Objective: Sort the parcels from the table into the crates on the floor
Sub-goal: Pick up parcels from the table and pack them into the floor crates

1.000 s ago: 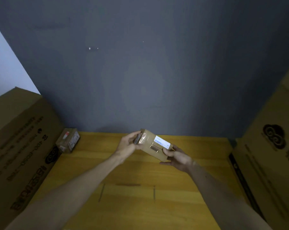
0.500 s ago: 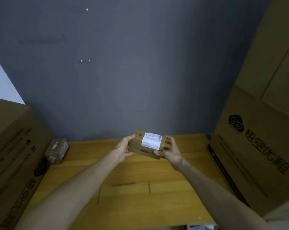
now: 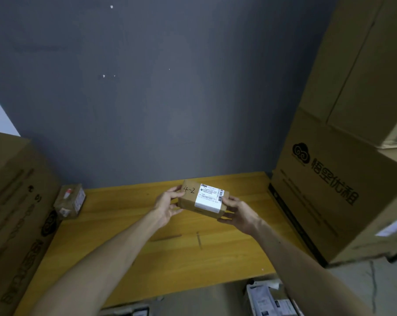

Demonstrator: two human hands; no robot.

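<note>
A small brown parcel (image 3: 203,199) is held in the air just above the yellow wooden table (image 3: 147,252), a little past the middle of the view toward six o'clock. The left hand (image 3: 167,205) grips the parcel's nine o'clock end, thumb on the top edge beside the handwritten "4-2" (image 3: 189,190) and the fingers curled under the bottom. The right hand (image 3: 239,214) grips the three o'clock end, with its thumb lying along the top corner and its fingers wrapped beneath. The white shipping label (image 3: 210,198) faces the camera between the two hands, with no finger over it.

On the floor at five o'clock, below the table's near edge, stands a crate (image 3: 250,287) holding grey bagged packets (image 3: 269,301) with white labels. At six o'clock the rim of a second crate (image 3: 124,310) just shows, and its contents cannot be made out.

A second small parcel (image 3: 71,200) lies on the table at nine o'clock, touching a large cardboard box (image 3: 15,213). Stacked printed cartons (image 3: 329,197) stand at three o'clock, and a grey wall (image 3: 170,99) fills twelve o'clock.
</note>
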